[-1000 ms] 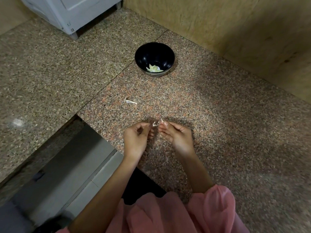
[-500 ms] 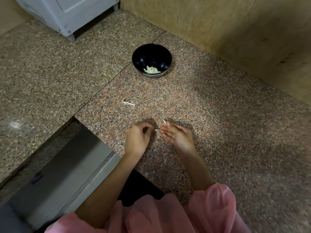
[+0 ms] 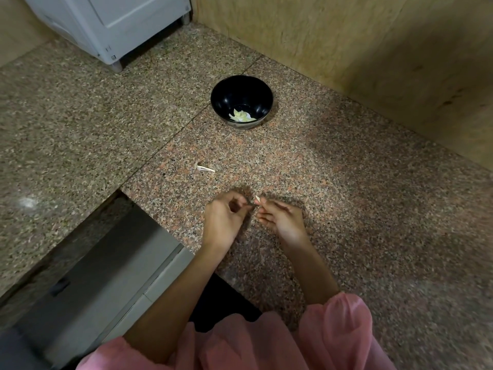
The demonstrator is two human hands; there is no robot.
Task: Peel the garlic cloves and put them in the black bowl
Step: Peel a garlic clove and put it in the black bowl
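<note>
The black bowl [image 3: 241, 100] stands on the granite counter, well beyond my hands, with a few pale peeled garlic cloves [image 3: 241, 116] at its bottom. My left hand [image 3: 224, 217] and my right hand [image 3: 281, 218] hover close together just above the counter. Between their fingertips they pinch a small garlic clove [image 3: 257, 199], of which only a pale tip shows. My fingers hide the remainder of the clove.
A scrap of garlic skin and stem [image 3: 206, 169] lies on the counter between my hands and the bowl. A white appliance [image 3: 112, 25] stands at the back left. A wooden wall [image 3: 373, 49] borders the counter at the right. The counter edge drops off at the lower left.
My hands have stayed together on the clove, with small finger movements. The camera has shifted a little, so the bowl sits lower in view.
</note>
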